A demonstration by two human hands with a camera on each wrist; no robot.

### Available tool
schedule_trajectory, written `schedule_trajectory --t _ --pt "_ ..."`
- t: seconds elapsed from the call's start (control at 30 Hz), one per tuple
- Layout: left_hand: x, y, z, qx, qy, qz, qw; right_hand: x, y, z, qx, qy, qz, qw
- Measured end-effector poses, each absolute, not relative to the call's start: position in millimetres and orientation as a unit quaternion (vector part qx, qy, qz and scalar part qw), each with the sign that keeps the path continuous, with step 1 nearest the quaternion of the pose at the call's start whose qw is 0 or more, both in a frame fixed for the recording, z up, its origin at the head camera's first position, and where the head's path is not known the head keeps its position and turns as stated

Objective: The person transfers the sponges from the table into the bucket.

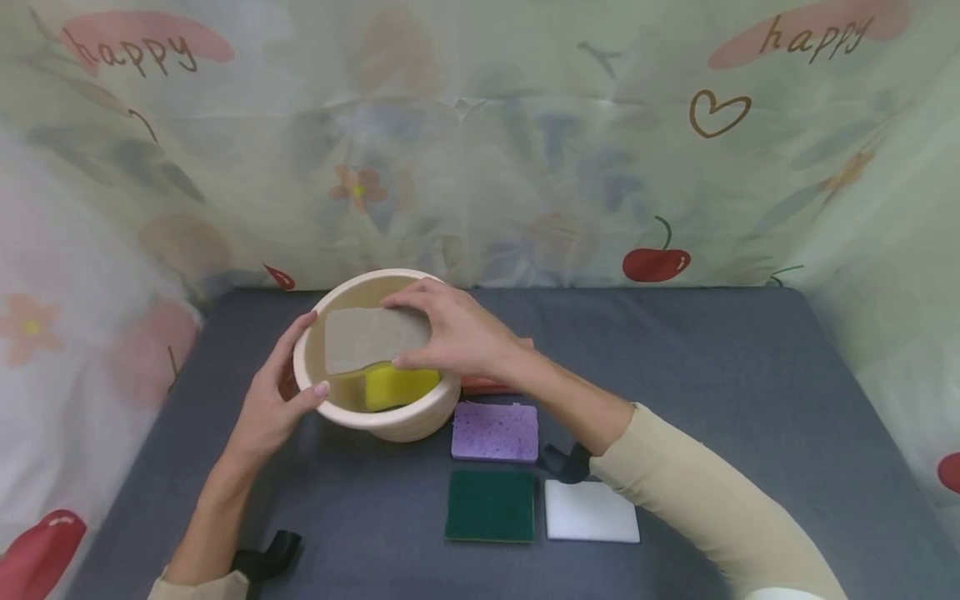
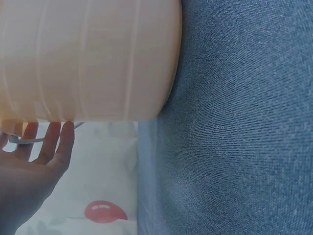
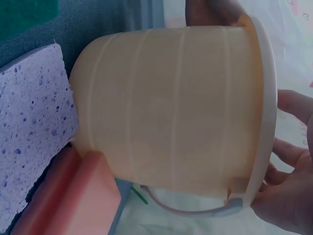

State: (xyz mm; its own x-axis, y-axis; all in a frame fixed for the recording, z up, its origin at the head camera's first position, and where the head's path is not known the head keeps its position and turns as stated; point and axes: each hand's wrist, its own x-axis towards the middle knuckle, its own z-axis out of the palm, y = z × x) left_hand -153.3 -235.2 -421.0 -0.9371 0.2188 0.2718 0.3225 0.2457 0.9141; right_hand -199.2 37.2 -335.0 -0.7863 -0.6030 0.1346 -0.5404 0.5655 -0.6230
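Note:
A cream bucket (image 1: 408, 427) stands on the dark cloth, its mouth facing up. My left hand (image 1: 270, 408) holds its left side, thumb at the rim and fingers spread along the outer wall. Over the bucket's mouth, my right hand (image 1: 457, 329) pinches a grey sponge (image 1: 367, 337) between thumb and fingers. Below that sponge, inside the bucket, a yellow sponge (image 1: 401, 387) shows in part. In the right wrist view, the right hand (image 3: 288, 171) appears just past the rim, and the grey sponge is hidden by the bucket wall.
Right of the bucket lie a purple sponge (image 1: 495, 432) and a pinkish-red sponge (image 3: 83, 196), partly under the right forearm in the head view. Nearer are a dark green scouring pad (image 1: 491, 506) and a white pad (image 1: 591, 512). A printed curtain (image 1: 525, 167) rises behind the table.

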Motion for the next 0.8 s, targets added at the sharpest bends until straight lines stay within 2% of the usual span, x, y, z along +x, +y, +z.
schedule_trajectory --t 0.8 --pt "-153.3 -234.6 -421.8 -0.175 -0.787 -0.591 0.044 -206.6 10.0 -329.2 -0.298 0.910 -0.261 0.124"
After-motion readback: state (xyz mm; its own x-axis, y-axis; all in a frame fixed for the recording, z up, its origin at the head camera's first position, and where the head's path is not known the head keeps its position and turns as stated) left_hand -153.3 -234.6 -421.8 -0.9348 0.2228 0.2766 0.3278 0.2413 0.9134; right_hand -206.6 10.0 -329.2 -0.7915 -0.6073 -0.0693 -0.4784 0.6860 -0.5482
